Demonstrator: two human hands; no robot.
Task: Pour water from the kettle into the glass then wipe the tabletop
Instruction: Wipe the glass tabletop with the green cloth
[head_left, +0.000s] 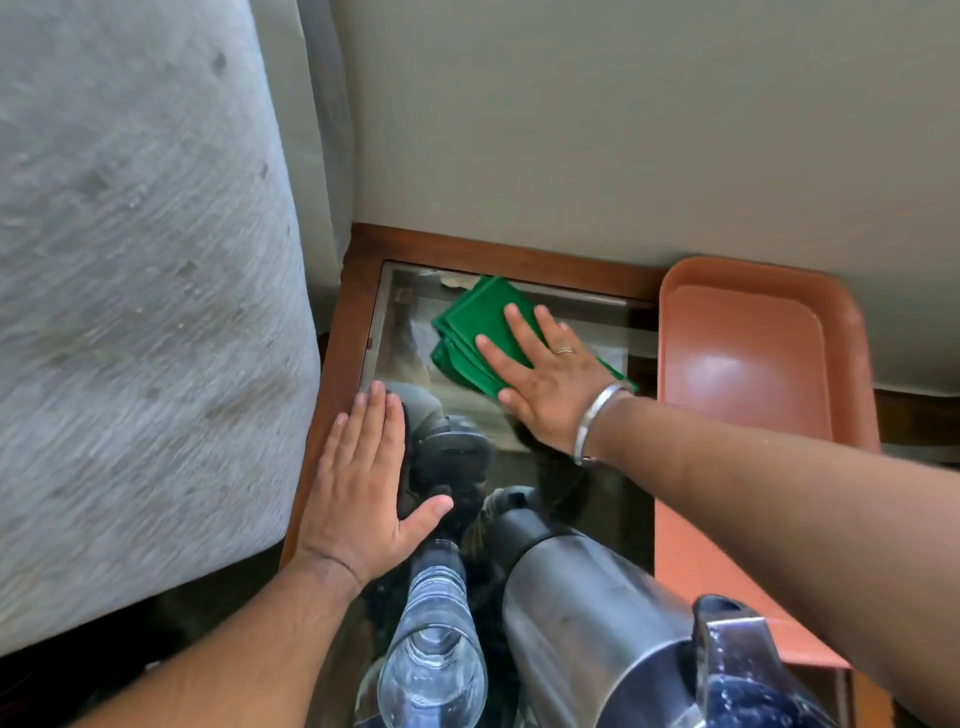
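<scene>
Step in hand: the wipe is on. Judging by water already in the glass, the pour looks done.
Right hand: right hand (540, 379) lies flat, fingers spread, pressing the folded green cloth (470, 332) onto the glass top. Its grip is wide, pinning the cloth under the palm rather than pinching it.
Left hand: left hand (363, 488) is flat and open on the left wooden edge of the desk (358, 291), holding nothing, bracing.
Cloth position: far part of the glass panel, near the back rim, just beside the orange tray (748, 364).
Doing it well: keep the palm flat and pressure even, sweep in overlapping passes from the far edge toward the near side, and keep the cloth folded so it doesn't bunch. My call: stop short of the near vessels or lift them, since a nudge could tip them.
Glass: tall clear glass (434, 649) stands at the near edge, water visible inside; level hard to judge from above.
Kettle: steel kettle (587, 613) stands just right of the glass, dark handle toward the camera; contents hidden.
Tray: shows nothing in the visible part.
Risk: a wet glass top is slick, so the bracing hand could slide.
</scene>
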